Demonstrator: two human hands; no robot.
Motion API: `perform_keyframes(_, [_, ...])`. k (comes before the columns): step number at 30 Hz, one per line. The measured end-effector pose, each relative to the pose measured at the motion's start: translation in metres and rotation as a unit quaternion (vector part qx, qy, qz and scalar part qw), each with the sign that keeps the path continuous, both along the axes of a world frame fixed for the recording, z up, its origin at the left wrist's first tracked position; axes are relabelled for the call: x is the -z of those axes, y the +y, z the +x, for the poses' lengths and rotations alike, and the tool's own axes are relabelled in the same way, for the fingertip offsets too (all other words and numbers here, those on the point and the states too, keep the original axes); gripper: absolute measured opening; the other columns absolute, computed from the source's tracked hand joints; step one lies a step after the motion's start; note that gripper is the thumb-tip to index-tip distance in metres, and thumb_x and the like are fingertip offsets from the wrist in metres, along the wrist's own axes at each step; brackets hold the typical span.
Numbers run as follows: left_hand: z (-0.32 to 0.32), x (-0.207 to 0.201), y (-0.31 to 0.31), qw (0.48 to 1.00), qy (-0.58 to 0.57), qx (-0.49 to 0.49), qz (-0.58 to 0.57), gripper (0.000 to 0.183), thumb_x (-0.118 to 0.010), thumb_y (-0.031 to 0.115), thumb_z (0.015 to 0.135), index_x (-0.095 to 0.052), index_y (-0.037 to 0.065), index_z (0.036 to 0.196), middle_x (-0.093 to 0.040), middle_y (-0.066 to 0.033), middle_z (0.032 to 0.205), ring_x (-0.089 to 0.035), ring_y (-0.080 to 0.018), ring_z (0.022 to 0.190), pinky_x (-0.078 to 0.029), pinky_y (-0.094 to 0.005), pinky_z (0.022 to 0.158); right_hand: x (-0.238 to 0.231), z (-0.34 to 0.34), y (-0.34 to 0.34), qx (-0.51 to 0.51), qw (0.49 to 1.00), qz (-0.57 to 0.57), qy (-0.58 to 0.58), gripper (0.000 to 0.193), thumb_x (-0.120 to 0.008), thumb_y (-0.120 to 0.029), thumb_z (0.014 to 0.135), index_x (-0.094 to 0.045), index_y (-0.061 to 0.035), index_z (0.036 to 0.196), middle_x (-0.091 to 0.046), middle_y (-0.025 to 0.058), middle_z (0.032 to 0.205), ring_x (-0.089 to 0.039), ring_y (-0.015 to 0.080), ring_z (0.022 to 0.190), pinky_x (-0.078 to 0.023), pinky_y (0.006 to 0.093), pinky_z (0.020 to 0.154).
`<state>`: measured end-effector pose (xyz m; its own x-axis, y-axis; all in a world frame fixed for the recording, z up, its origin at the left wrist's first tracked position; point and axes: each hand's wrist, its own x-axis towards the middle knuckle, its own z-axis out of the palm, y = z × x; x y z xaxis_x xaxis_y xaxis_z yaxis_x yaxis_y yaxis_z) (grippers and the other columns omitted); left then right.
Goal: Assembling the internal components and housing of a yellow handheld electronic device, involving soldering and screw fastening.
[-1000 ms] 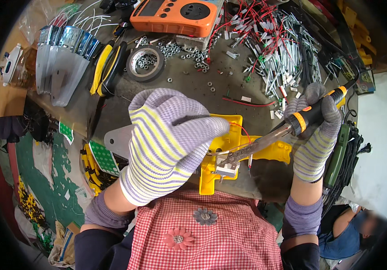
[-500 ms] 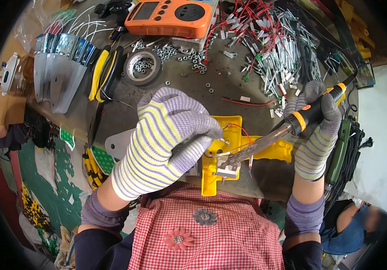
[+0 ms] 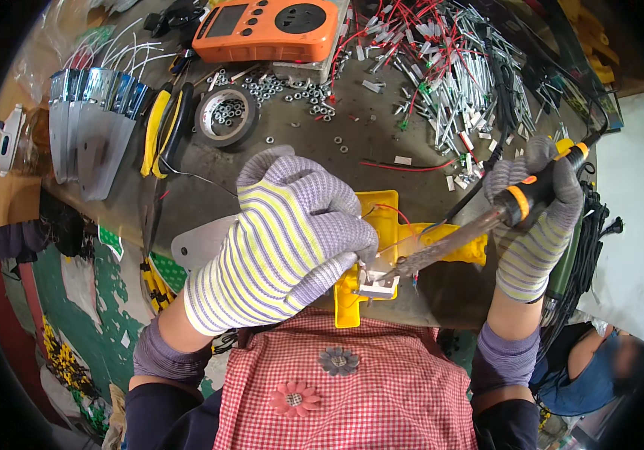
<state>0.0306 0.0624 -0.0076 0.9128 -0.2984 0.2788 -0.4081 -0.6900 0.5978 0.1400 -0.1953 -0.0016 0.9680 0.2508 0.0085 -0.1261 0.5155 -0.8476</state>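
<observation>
Both forearms extend from below, the gloved left hand slanting inward with fingers curled together, the gloved right hand wrapped in a firm grip.

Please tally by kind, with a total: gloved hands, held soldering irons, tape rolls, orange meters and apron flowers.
Hands: 2 (left hand, right hand)
Soldering iron: 1
Tape roll: 1
Orange meter: 1
Apron flowers: 2 (grey flower, red flower)
Total: 7

yellow casing: smooth plastic; soldering iron barrel: rough, dull metal; apron: matt woven cloth.
</observation>
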Motion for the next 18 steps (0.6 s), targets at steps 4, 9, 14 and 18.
perform_keyframes(4, [0.000, -0.003, -0.001, 1.000, -0.005, -0.003, 0.021, 0.017, -0.070, 0.025, 0.074, -0.074, 0.023, 0.091, -0.063, -0.0001, 0.097, -0.057, -0.0290, 0.105, -0.037, -0.0560, 0.099, 0.000, -0.006, 0.011, 0.078, 0.996, -0.039, 0.004, 0.032, -0.063, -0.031, 0.095, -0.050, -0.0022, 0.100, -0.052, 0.0041, 0.078, -0.052, 0.0182, 0.055, -0.046, 0.0327, 0.054])
perform_keyframes(9, [-0.001, -0.002, -0.003, 0.999, -0.013, -0.019, 0.035, 0.015, -0.070, 0.025, 0.074, -0.074, 0.024, 0.089, -0.063, 0.0017, 0.096, -0.058, -0.0275, 0.104, -0.036, -0.0564, 0.101, 0.003, -0.008, 0.013, 0.060, 0.997, -0.048, -0.011, 0.032, -0.062, -0.032, 0.095, -0.050, -0.0026, 0.098, -0.049, 0.0038, 0.077, -0.052, 0.0175, 0.055, -0.044, 0.0315, 0.054])
perform_keyframes(14, [0.000, 0.000, -0.004, 0.999, -0.015, -0.019, 0.037, 0.015, -0.069, 0.026, 0.074, -0.074, 0.024, 0.088, -0.063, 0.0017, 0.096, -0.057, -0.0266, 0.104, -0.037, -0.0560, 0.101, 0.002, -0.008, 0.015, 0.079, 0.996, -0.049, -0.012, 0.031, -0.062, -0.032, 0.096, -0.050, -0.0032, 0.098, -0.049, 0.0028, 0.078, -0.051, 0.0169, 0.055, -0.043, 0.0311, 0.054])
perform_keyframes(18, [-0.001, -0.001, -0.003, 0.999, -0.006, -0.015, 0.033, 0.017, -0.068, 0.027, 0.074, -0.074, 0.024, 0.090, -0.063, 0.0012, 0.098, -0.057, -0.0270, 0.104, -0.036, -0.0558, 0.101, -0.001, -0.003, 0.006, 0.082, 0.996, -0.027, -0.004, 0.031, -0.061, -0.032, 0.097, -0.050, -0.0035, 0.099, -0.051, 0.0035, 0.080, -0.051, 0.0170, 0.056, -0.044, 0.0311, 0.054])
